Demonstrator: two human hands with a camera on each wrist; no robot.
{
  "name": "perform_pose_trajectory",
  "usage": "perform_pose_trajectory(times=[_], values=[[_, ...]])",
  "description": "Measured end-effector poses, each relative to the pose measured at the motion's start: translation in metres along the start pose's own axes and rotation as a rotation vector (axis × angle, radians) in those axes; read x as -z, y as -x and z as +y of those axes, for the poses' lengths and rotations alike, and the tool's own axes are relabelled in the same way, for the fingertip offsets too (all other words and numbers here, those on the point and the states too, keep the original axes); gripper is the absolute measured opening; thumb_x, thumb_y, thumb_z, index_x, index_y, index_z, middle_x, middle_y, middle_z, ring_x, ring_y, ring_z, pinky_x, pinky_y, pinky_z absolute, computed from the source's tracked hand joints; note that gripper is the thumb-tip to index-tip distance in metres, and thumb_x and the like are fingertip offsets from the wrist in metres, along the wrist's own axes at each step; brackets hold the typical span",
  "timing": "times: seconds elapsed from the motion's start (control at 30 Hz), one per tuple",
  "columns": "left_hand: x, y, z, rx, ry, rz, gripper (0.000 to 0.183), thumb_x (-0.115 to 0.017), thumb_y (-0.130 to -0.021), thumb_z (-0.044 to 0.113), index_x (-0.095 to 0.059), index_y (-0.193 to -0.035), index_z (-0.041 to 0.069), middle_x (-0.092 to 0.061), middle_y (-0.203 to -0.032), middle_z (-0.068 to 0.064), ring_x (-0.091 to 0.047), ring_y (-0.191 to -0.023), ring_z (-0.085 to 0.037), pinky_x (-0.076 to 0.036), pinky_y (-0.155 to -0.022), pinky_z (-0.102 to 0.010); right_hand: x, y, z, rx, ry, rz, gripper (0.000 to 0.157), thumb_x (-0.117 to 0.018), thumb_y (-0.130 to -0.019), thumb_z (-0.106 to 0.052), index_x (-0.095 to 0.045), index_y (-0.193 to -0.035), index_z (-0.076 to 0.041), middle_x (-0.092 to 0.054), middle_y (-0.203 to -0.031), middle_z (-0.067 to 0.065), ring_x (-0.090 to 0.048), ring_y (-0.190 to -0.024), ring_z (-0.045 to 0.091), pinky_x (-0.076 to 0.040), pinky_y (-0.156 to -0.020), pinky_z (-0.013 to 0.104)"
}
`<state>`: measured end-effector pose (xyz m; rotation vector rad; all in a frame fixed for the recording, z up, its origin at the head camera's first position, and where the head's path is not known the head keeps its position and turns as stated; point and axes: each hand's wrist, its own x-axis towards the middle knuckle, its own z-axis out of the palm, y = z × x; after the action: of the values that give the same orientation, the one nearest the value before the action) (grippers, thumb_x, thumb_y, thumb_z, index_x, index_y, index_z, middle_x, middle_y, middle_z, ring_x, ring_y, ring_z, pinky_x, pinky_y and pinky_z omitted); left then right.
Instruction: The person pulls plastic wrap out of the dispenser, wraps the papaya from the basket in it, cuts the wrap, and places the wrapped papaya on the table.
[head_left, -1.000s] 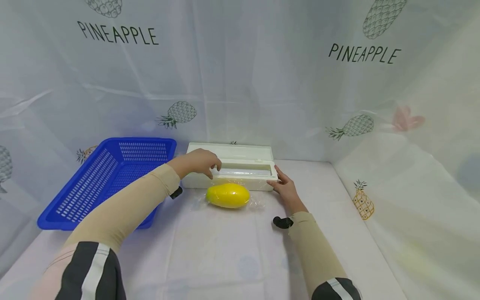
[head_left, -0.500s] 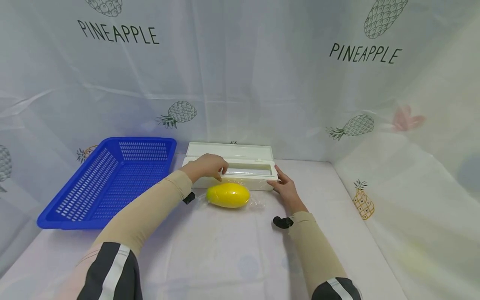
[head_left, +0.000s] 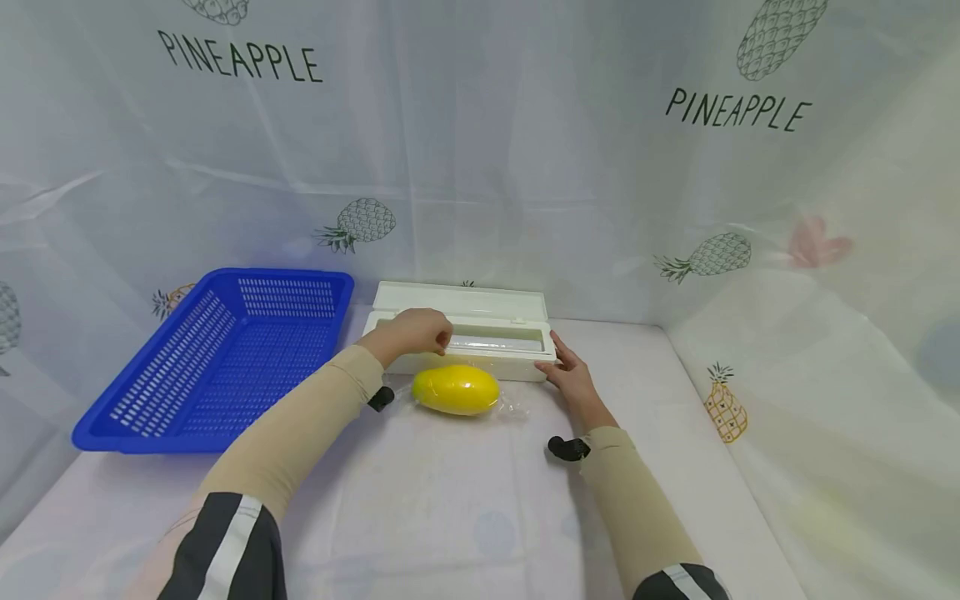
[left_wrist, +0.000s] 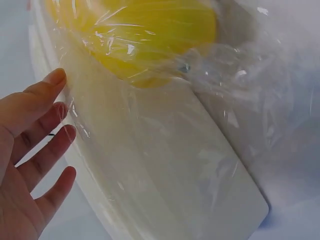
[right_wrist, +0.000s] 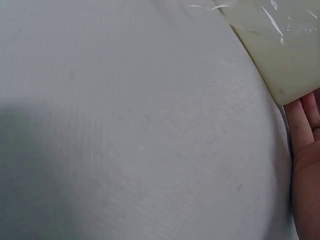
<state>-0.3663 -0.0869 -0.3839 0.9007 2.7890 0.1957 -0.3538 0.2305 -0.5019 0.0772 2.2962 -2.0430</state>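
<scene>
A long white cling film box [head_left: 517, 369] lies near the back wall, its lid [head_left: 461, 300] raised and a roll of clear film visible inside. In front of it rests a yellow papaya-like fruit [head_left: 455, 390] under clear film [left_wrist: 150, 130], which runs down over the box's front. My left hand [head_left: 420, 331] is at the box's front top edge, left of its middle. Its thumb and forefinger appear to pinch the film there, other fingers spread in the left wrist view. My right hand [head_left: 577, 387] grips the right end of the box, thumb in front and fingers along the side.
A blue perforated plastic basket [head_left: 150, 444] stands at the left, its rim near my left forearm. White cloth with pineapple prints covers the table [head_left: 450, 517] and hangs behind and at the right.
My left hand has moved right along the box's front edge, and its fingers have closed together. My right hand, the box and the fruit have stayed in place.
</scene>
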Motion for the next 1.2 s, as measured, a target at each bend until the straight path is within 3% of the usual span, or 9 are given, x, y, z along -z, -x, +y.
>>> perform_pose_trajectory(times=[0.27,0.43,0.5,0.67,0.77,0.87,0.97,1.1,1.2], values=[[-0.001,0.001,-0.001,0.008,0.12,0.023,0.014,-0.074,-0.088,0.02,-0.064,-0.08,0.015,-0.058,-0.076,0.002,-0.05,-0.075,-0.017,-0.045,-0.072,-0.031,0.013,0.006,-0.008,0.031,0.067,-0.179,0.08,-0.072,-0.09,-0.022,-0.026,-0.152,-0.043,-0.031,-0.156,0.008,-0.046,-0.126,0.026,-0.044,-0.099,0.034],[-0.002,0.004,-0.001,-0.01,0.184,0.031,0.013,-0.074,-0.088,0.019,-0.064,-0.081,0.015,-0.06,-0.079,0.002,-0.052,-0.077,-0.018,-0.047,-0.075,-0.031,0.029,0.01,-0.02,0.113,0.127,-0.301,0.082,-0.072,-0.089,-0.02,-0.025,-0.156,-0.028,-0.029,-0.155,0.016,-0.046,-0.127,0.03,-0.041,-0.103,0.042],[-0.003,0.006,-0.001,-0.019,0.21,0.037,0.013,-0.074,-0.088,0.019,-0.064,-0.082,0.015,-0.061,-0.079,0.002,-0.052,-0.077,-0.018,-0.048,-0.075,-0.031,0.035,0.011,-0.028,0.147,0.145,-0.279,0.079,-0.073,-0.089,-0.021,-0.029,-0.155,-0.02,-0.032,-0.154,0.017,-0.044,-0.129,0.032,-0.038,-0.105,0.045],[-0.004,0.009,-0.001,-0.034,0.264,0.043,0.013,-0.074,-0.088,0.018,-0.063,-0.082,0.015,-0.06,-0.079,0.002,-0.053,-0.076,-0.017,-0.048,-0.073,-0.029,0.031,0.018,-0.055,0.239,0.076,-0.107,0.065,-0.072,-0.09,-0.014,-0.041,-0.147,-0.007,-0.044,-0.147,0.013,-0.04,-0.132,0.034,-0.034,-0.108,0.046],[-0.004,0.013,-0.001,-0.03,0.284,0.043,0.012,-0.074,-0.088,0.017,-0.063,-0.082,0.014,-0.06,-0.079,0.001,-0.053,-0.076,-0.018,-0.048,-0.072,-0.029,0.013,0.024,-0.074,0.315,0.064,-0.118,0.055,-0.07,-0.09,-0.007,-0.048,-0.14,-0.002,-0.051,-0.139,0.015,-0.045,-0.125,0.035,-0.04,-0.103,0.038],[-0.003,0.018,0.0,-0.027,0.304,0.04,0.012,-0.074,-0.088,0.014,-0.063,-0.083,0.014,-0.061,-0.08,0.001,-0.053,-0.077,-0.018,-0.049,-0.073,-0.029,-0.012,0.03,-0.091,0.383,0.163,-0.257,0.045,-0.07,-0.089,-0.005,-0.055,-0.132,-0.001,-0.056,-0.132,0.016,-0.053,-0.117,0.034,-0.046,-0.097,0.033],[-0.003,0.021,0.001,-0.031,0.323,0.043,0.011,-0.073,-0.088,0.013,-0.064,-0.084,0.013,-0.061,-0.08,0.001,-0.054,-0.077,-0.018,-0.049,-0.074,-0.029,-0.036,0.035,-0.104,0.437,0.294,-0.47,0.039,-0.071,-0.088,-0.006,-0.06,-0.125,0.0,-0.057,-0.129,0.018,-0.055,-0.115,0.035,-0.047,-0.098,0.039],[-0.004,0.025,0.003,-0.04,0.341,0.047,0.011,-0.073,-0.088,0.011,-0.064,-0.084,0.012,-0.061,-0.079,0.001,-0.054,-0.076,-0.018,-0.05,-0.074,-0.029,-0.06,0.039,-0.115,0.442,0.436,-0.743,0.034,-0.072,-0.087,-0.008,-0.066,-0.119,0.0,-0.051,-0.139,0.017,-0.046,-0.128,0.033,-0.039,-0.105,0.051],[-0.004,0.027,0.003,-0.043,0.347,0.045,0.01,-0.073,-0.088,0.012,-0.064,-0.084,0.012,-0.061,-0.079,0.001,-0.054,-0.076,-0.018,-0.05,-0.074,-0.029,-0.072,0.044,-0.118,0.41,0.547,-0.875,0.031,-0.073,-0.088,-0.014,-0.071,-0.117,-0.005,-0.044,-0.147,0.014,-0.037,-0.137,0.03,-0.034,-0.107,0.054]])
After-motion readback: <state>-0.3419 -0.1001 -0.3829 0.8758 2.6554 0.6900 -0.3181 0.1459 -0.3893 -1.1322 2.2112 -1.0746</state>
